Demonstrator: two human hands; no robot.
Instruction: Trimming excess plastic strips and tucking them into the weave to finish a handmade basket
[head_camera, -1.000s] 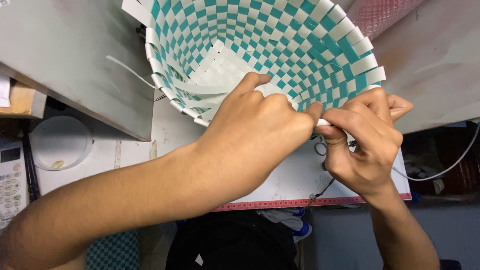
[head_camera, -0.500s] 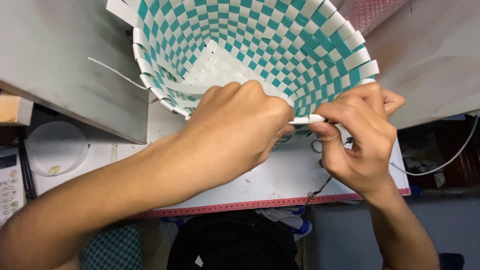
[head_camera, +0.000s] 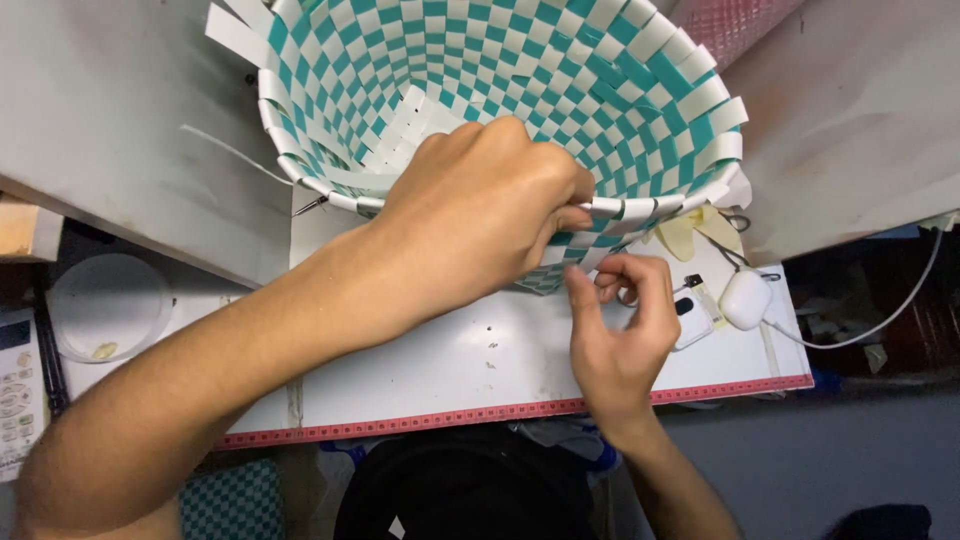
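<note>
At far left, round white lid (head_camera: 108, 305) on low shelf, out of reach. Centre: teal-and-white woven basket (head_camera: 480, 90) tipped toward wearer on white worktop (head_camera: 450, 370), opening exposed for rim work. Left hand (head_camera: 480, 215) over near rim, fingers clamped on white strip (head_camera: 625, 207), holding weave taut. Right hand (head_camera: 620, 330) just below rim, fingers pinched together on strip end, apparently. White charger (head_camera: 745, 298) at right.

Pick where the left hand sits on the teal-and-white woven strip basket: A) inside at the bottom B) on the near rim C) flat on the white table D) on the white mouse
B: the left hand has its grip on the near rim of the teal-and-white woven strip basket, pinching the white rim strip, while the right hand works just below the rim, over the white table.
</note>
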